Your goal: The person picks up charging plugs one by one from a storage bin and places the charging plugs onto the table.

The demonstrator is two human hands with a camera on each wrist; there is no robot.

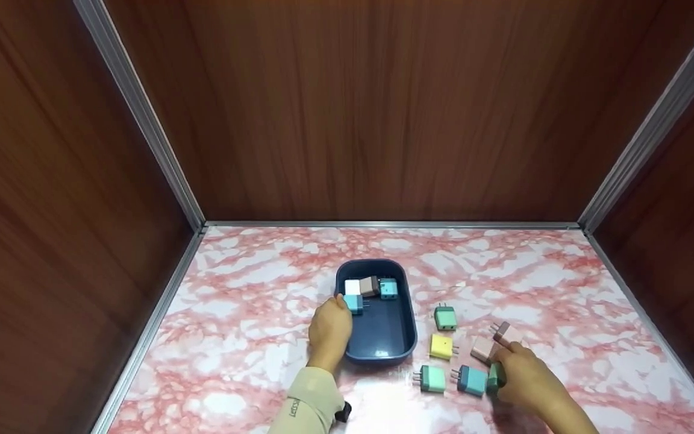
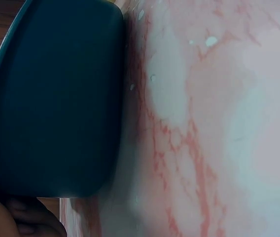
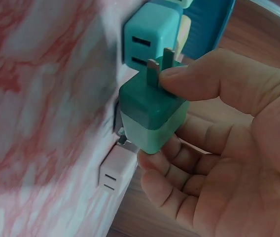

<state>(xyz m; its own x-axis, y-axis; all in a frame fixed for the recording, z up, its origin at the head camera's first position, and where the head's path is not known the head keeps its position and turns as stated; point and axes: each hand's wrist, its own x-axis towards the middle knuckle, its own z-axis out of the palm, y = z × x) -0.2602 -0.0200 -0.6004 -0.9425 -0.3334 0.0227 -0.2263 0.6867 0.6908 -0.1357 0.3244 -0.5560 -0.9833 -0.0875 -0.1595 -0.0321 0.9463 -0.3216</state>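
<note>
My left hand (image 1: 330, 328) grips the left rim of a dark blue tray (image 1: 381, 352); in the left wrist view its curled fingers (image 2: 34, 217) sit beneath the rim. Inside the tray are a white block, a beige-and-brown plug adapter (image 1: 369, 286) and two blue ones, one (image 1: 354, 304) beside my left thumb. At the right, my right hand (image 1: 528, 377) pinches a green plug adapter (image 3: 152, 111) between thumb and fingers, its two metal prongs upward in the right wrist view. Pink adapters (image 1: 484, 348) lie near those fingers, and a blue adapter (image 1: 472, 381) is just left of them.
Between tray and right hand lie a green-topped adapter (image 1: 445, 317), a yellow adapter (image 1: 442, 347) and a mint adapter (image 1: 432, 378). The tabletop (image 1: 250, 289) has a red-and-white marble pattern. Brown wood-grain panels (image 1: 347, 120) with metal edging enclose its back and sides.
</note>
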